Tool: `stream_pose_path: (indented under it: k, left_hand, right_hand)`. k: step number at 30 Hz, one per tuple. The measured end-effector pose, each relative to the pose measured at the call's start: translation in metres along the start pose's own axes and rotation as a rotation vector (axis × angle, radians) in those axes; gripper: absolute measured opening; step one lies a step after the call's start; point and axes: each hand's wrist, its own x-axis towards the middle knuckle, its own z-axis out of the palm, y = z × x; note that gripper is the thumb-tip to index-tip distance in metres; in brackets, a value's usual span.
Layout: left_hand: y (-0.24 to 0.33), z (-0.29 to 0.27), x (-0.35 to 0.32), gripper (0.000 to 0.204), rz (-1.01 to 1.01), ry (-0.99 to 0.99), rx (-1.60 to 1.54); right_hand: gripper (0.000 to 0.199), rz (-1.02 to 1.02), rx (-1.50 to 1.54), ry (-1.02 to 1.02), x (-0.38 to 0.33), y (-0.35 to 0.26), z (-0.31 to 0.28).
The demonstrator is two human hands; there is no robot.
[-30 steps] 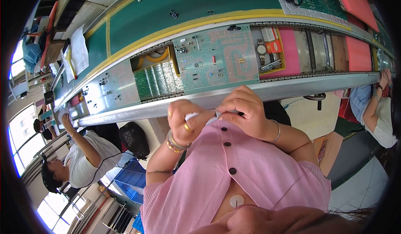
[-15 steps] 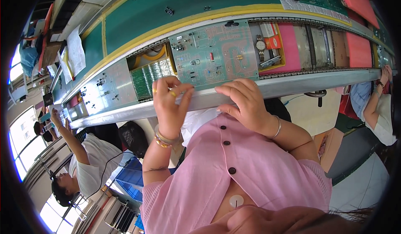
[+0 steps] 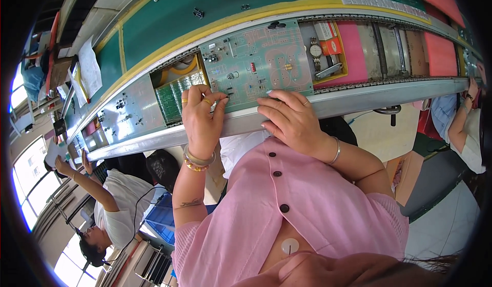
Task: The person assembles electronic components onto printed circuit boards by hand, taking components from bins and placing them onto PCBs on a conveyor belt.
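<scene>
A green circuit board point(image 3: 271, 46) lies across the conveyor rails in front of me, with small capacitors, a red part and other components on it. My left hand point(image 3: 201, 115) is at the board's near left corner. Its thumb and forefinger are pinched together over the board's edge; whatever is between them is too small to make out. My right hand point(image 3: 292, 114) rests on the near metal rail point(image 3: 348, 101) below the board, fingers stretched forward with nothing in them. The fingertips lie close to the board's near edge.
Another circuit board point(image 3: 130, 107) sits further left on the line. A yellow tray point(image 3: 344, 56) with a wristwatch point(image 3: 315, 53) shows right of the board. Loose black components point(image 3: 198, 13) lie on the green bench beyond. Co-workers sit at left point(image 3: 123, 195) and right point(image 3: 464, 128).
My left hand has moved to the board's near left corner, its thumb and forefinger closing together. The right hand has come down onto the rail. The whole view has shifted slightly.
</scene>
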Motion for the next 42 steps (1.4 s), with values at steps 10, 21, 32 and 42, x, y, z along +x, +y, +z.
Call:
stream_pose_path:
  k: [10, 21, 32, 42]
  left_hand:
    - [0.001, 0.001, -0.001, 0.012, 0.081, 0.007, 0.06]
    - [0.005, -0.001, -0.007, 0.027, 0.304, -0.047, 0.27]
    - [-0.129, -0.085, -0.033, 0.042, -0.207, 0.341, 0.548]
    - [-0.362, -0.141, -0.123, 0.058, -0.875, -0.151, 0.857]
  right_hand:
    - [0.029, 0.018, 0.013, 0.018, 0.001, -0.001, 0.0]
    - [0.028, -0.01, 0.015, 0.014, 0.002, -0.001, -0.002]
    - [0.072, -0.347, -0.077, -0.303, 0.046, -0.045, 0.059]
    - [0.07, -0.039, -0.139, -0.35, 0.009, -0.009, -0.018]
